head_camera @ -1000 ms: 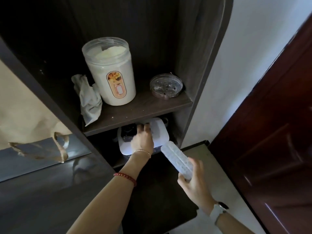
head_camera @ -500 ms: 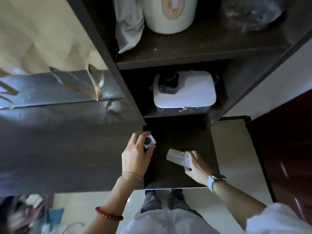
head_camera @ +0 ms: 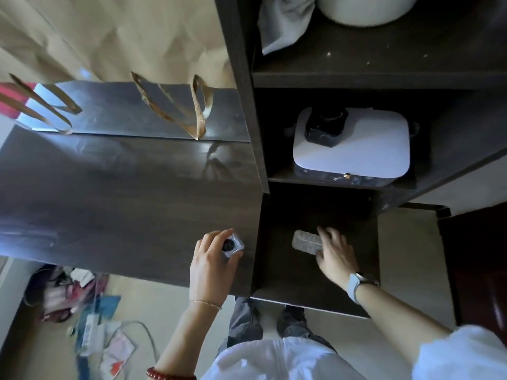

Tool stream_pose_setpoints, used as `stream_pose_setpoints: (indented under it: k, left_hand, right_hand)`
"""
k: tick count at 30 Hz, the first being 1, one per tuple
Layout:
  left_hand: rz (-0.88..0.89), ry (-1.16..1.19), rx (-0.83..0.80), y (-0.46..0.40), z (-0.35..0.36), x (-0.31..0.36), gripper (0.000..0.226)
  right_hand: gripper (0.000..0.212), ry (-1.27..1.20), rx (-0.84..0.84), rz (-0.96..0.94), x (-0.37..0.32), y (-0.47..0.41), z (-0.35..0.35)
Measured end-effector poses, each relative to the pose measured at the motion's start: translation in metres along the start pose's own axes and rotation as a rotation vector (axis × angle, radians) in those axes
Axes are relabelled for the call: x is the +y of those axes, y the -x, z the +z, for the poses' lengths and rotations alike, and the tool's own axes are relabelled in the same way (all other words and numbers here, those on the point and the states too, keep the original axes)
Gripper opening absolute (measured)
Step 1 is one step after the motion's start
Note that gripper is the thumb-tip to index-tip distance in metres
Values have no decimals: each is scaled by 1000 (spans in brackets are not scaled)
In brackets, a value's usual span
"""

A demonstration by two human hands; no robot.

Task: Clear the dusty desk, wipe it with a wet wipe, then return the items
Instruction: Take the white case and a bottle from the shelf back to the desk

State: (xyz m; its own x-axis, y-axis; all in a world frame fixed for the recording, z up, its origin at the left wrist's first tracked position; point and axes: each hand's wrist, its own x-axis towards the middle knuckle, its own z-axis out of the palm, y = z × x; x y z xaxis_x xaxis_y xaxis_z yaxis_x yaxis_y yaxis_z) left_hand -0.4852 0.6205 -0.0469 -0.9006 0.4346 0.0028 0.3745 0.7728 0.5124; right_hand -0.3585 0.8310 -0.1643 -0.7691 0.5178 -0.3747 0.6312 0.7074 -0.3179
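My left hand (head_camera: 212, 260) grips a small clear square case (head_camera: 232, 246) with a dark round thing inside, resting it on the dark wooden desk (head_camera: 123, 204) near its right edge. My right hand (head_camera: 333, 255) lies on a clear ribbed oblong box (head_camera: 306, 240) that rests flat on the lower dark desk section (head_camera: 315, 275) under the shelves; the fingers cover its right end. Whether the fingers still grip it I cannot tell for sure, but they are curled over it.
A white box (head_camera: 354, 149) with a black object (head_camera: 326, 130) on top sits in the low shelf compartment. Above, a shelf (head_camera: 384, 67) holds a white jar (head_camera: 365, 9) and a crumpled cloth (head_camera: 282, 20). A paper bag with ribbon handles (head_camera: 170, 105) stands at the desk's back. Clutter (head_camera: 90, 311) lies on the floor left.
My left hand took the small clear case off the white box and brought it down onto the desk. My right hand lowered the ribbed box onto the lower desk section. The view tilted downward.
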Motion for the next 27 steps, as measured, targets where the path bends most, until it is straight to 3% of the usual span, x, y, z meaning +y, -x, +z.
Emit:
stream_pose_setpoints:
  k: [3,6,9,12,15,22,27]
  left_hand:
    - [-21,83,-21,-11,-2,0,39]
    - [-12,165,-33,-26,-6,2,37]
    - [33,221,-43,-49,-9,3,37]
    - [76,257,-77,-82,-9,2,38]
    - [103,289,-120,-120,-7,1,27]
    - [285,168,-315,-198,27,2,30]
    - [323,119,-386,-219,42,11,39]
  right_hand:
    - [45,-227,347,-220,-36,16,-24]
    - [39,-254,638,-397,-77,21,-69]
    - [41,-102,838,-307,-104,10,-106]
    - [46,38,815,-52,-113,-1,-121]
    - [50,116,742,88,-114,-7,-118]
    - [52,118,707,145,-119,-7,-121]
    - [58,170,703,123,-118,-6,-122]
